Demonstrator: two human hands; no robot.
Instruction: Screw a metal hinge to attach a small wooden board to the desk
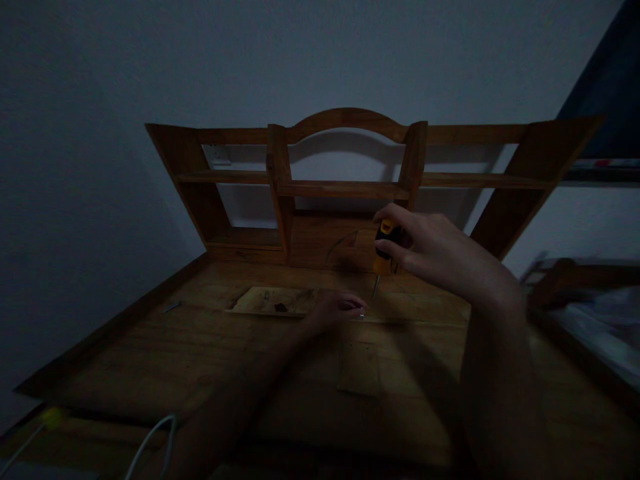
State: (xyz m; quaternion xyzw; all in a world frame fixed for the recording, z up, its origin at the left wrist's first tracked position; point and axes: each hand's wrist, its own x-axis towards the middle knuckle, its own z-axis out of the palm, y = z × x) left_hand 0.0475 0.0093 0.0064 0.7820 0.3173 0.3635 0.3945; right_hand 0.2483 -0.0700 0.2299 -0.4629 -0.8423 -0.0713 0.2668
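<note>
Lower left edge: white cable [150, 437], looped. Lower centre: thin rectangular piece [359, 373] flat on the wooden desktop [200, 363]. Right hand [425, 247], right of centre: closed around a yellow-and-black screwdriver [383, 265], handle up, shaft slanting down toward the desktop near the left hand's fingertips; tip contact not discernible. Left hand [333, 310], centre, low over the desktop: fingers curled, a small shiny spot at the fingertips; whether anything is gripped, cannot tell. Left of it: pale, dark-stained wood strip [273, 301]; farther left, slim metallic item [171, 307]. Behind: wooden shelf unit [343, 189] with arched top, against the wall [320, 60].
</note>
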